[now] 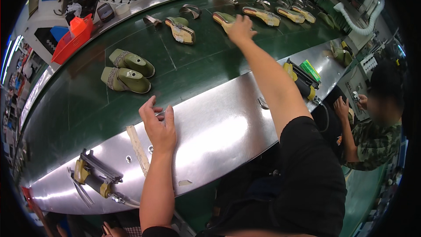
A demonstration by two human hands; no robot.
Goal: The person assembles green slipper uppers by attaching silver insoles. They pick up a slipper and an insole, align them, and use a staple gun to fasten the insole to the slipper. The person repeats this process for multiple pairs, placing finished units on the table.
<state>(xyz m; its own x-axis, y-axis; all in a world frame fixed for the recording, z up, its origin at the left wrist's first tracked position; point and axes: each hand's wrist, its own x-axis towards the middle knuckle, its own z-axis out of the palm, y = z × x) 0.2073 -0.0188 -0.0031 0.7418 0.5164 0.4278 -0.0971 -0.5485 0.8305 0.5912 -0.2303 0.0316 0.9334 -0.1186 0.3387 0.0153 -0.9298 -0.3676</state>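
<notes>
My right hand reaches far across the green conveyor belt and rests on an olive sandal sole; whether the fingers grip it I cannot tell. My left hand lies on the steel ledge at the belt's near edge, fingers loosely apart, with a small metal piece right by the thumb. Two olive shoe lasts with straps sit side by side on the belt, beyond the left hand.
More soles and straps line the far side of the belt. Yellow pneumatic tools lie on the ledge at left and right. A red basket stands far left. Another person sits at right.
</notes>
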